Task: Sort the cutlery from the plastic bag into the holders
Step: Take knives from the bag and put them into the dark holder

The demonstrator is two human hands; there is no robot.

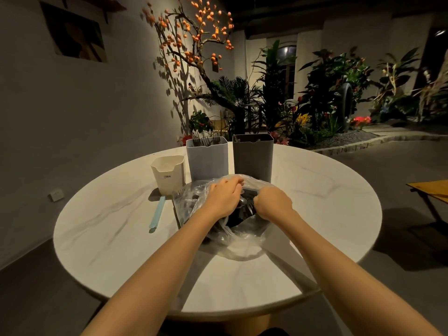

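A clear plastic bag (pixel 238 241) lies crumpled in the middle of the round white table (pixel 327 202), with dark cutlery (pixel 244 207) showing in its open mouth. My left hand (pixel 224 197) grips the bag's upper edge with curled fingers. My right hand (pixel 272 202) is curled at the bag's mouth, its fingers hidden among the cutlery; what they hold cannot be seen. Behind the bag stand three holders: a small cream one (pixel 168 174), a tall light-grey one (pixel 207 157) with forks in it, and a tall dark-grey one (pixel 253 155).
A light-blue utensil (pixel 157 214) lies on the table left of the bag. Plants and a tree with orange fruit fill the room behind the table. A wooden folding piece (pixel 429 190) stands at the right edge.
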